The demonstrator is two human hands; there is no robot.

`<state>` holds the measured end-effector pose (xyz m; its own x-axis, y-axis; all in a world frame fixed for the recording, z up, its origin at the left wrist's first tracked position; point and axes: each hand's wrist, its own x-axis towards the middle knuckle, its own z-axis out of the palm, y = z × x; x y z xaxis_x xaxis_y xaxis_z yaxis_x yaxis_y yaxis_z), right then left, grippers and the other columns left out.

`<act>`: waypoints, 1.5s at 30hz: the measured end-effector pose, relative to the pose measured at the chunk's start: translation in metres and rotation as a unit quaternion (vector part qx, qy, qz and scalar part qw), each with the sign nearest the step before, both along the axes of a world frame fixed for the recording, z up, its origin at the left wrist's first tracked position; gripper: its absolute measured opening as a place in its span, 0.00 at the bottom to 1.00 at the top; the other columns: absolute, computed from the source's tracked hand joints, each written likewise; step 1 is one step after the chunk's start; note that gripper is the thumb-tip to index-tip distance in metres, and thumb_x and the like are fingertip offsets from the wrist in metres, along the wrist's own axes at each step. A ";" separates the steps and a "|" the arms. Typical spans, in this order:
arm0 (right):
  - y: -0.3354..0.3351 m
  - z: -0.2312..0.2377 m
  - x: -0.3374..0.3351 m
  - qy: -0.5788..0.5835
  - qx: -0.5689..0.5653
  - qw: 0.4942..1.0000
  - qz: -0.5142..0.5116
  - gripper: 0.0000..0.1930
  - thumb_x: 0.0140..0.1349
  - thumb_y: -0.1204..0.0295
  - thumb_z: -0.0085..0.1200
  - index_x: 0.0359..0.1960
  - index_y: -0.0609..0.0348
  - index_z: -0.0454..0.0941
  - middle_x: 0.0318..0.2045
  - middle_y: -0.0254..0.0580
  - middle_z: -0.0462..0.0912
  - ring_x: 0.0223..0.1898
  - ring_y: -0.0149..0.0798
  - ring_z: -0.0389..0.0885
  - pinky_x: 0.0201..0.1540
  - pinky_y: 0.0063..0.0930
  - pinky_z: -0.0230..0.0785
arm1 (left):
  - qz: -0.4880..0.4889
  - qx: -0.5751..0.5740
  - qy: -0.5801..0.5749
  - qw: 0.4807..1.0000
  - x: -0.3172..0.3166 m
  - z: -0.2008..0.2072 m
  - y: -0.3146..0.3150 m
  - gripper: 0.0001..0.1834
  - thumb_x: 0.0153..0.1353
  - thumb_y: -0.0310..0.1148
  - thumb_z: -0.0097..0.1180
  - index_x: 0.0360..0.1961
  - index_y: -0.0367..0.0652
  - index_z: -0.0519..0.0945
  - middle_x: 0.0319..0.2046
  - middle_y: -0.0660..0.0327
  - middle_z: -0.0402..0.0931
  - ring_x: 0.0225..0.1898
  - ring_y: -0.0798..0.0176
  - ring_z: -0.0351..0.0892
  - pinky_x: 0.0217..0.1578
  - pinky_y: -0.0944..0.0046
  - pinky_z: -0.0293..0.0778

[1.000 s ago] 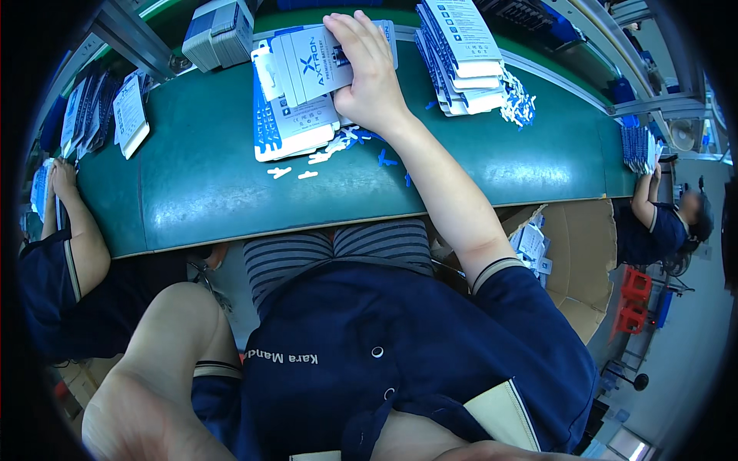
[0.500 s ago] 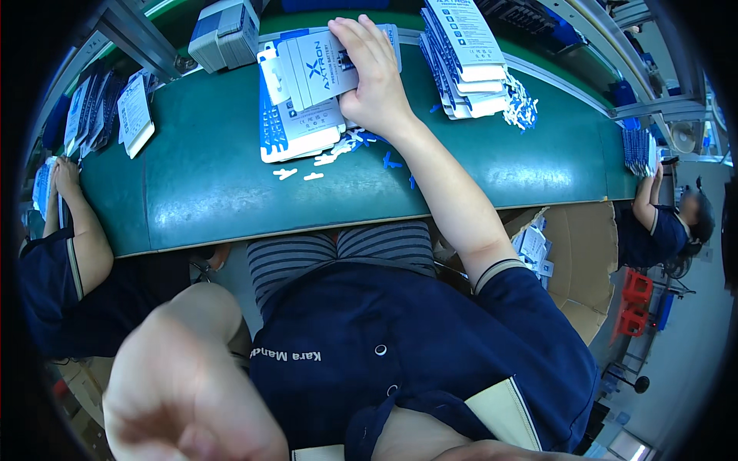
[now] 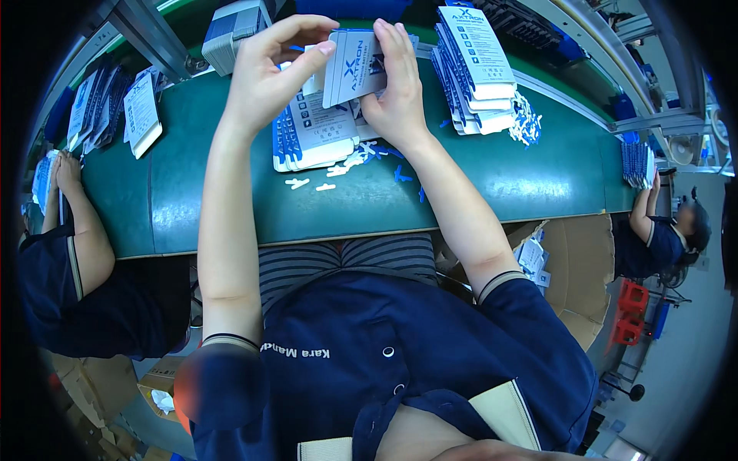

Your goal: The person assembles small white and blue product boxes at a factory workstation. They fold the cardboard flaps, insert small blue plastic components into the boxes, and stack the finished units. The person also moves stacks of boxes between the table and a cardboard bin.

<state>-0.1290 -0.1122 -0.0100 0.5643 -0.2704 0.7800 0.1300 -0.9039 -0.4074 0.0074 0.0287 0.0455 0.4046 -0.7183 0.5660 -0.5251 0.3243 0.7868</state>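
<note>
My right hand (image 3: 396, 96) grips a small bundle of flat white-and-blue printed cartons (image 3: 350, 73) by their right side, tilted above the table. At their upper left edge is my left hand (image 3: 273, 73), its thumb and forefinger apart with the tips close to or touching the edge. Whether it grips a carton cannot be made out. Below lies a stack of similar flat cartons (image 3: 319, 138), partly covered by the bundle. Small white and blue cut-out scraps (image 3: 357, 157) are scattered beside this stack.
A tall carton stack (image 3: 480, 65) stands at the right, with a scrap heap (image 3: 525, 123) beside it. Grey-white stacked cards (image 3: 234, 38) and more cartons (image 3: 142, 115) are on the left of the green table (image 3: 346, 211). Co-workers sit at both sides; a cardboard box (image 3: 573, 261) stands below the right edge.
My left hand has moved from low and near the camera up to the cartons' left edge. My right hand still grips the bundle, now tilted more upright.
</note>
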 end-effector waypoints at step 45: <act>-0.005 0.001 0.000 0.097 -0.056 0.993 -0.039 0.42 0.40 0.89 0.47 0.65 0.58 0.61 0.64 0.50 0.65 0.69 0.55 0.56 0.69 0.48 0.45 | -0.024 0.102 0.196 0.975 0.014 -0.038 0.002 0.05 0.57 0.22 0.56 0.34 0.33 0.81 0.29 0.64 0.80 0.29 0.75 0.77 0.30 0.73 0.72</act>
<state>-0.1294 -0.1173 -0.0085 0.6876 -0.2357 0.6867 -0.0125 -0.9495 -0.3134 0.0211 0.0306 0.0072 0.5248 -0.8231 0.2170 -0.1586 0.1559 0.9750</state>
